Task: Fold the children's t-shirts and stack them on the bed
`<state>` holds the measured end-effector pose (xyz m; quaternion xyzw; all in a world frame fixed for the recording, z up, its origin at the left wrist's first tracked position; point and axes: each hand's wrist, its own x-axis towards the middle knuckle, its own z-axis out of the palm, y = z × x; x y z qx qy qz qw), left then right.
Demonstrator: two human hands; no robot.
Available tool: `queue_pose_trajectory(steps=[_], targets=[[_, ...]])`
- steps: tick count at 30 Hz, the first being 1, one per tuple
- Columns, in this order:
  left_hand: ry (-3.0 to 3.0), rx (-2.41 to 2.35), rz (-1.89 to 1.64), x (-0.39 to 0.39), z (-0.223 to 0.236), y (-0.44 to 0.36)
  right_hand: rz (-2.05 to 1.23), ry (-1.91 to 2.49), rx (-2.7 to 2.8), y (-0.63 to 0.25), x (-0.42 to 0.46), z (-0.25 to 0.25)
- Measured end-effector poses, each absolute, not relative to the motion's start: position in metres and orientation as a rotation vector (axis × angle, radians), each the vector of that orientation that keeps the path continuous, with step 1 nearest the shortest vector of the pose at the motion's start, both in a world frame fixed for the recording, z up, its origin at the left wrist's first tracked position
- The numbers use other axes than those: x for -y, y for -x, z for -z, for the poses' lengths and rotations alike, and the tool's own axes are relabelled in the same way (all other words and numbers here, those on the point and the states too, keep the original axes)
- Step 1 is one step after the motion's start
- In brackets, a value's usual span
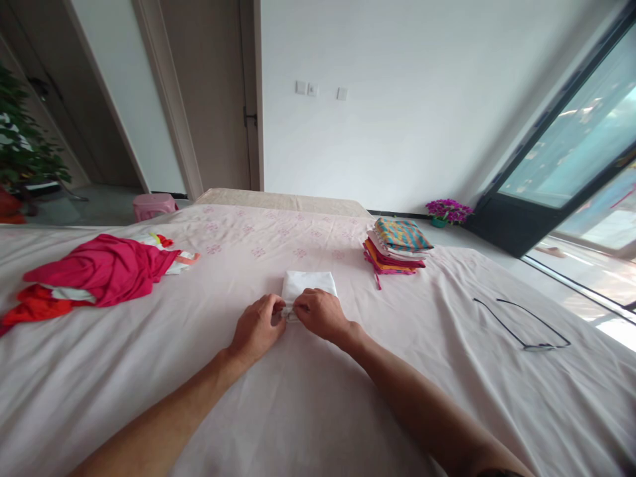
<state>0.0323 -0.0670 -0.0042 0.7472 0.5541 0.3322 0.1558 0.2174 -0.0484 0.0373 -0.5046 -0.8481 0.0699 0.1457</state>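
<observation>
A white folded cloth lies flat on the pale pink bed sheet in front of me. My left hand pinches the left side of its near edge between thumb and fingers. Right beside it, my right hand has its fingers curled closed on the same near edge and covers the cloth's right part. Between the two hands a narrow strip of the edge shows, looking bunched or rolled. Both fingertips are partly hidden.
To the right stands a stack of folded coloured cloths. Black-framed glasses lie farther right. A loose heap of red and crimson cloth is on the left. Beyond the bed are a pink stool and purple flowers.
</observation>
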Motion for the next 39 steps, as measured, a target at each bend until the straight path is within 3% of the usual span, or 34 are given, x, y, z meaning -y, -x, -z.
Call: queue_pose_trajectory(steps=[10,39], targets=[[-2.265,-1.845,-0.8,0.063,0.001,-0.05,-0.381,1.386,2.28,-0.219,0.046,-0.026],[-2.539,-1.843,-0.78,0.059,-0.001,-0.059,-0.275,1.294,2.258,-0.22,0.043,-0.011]])
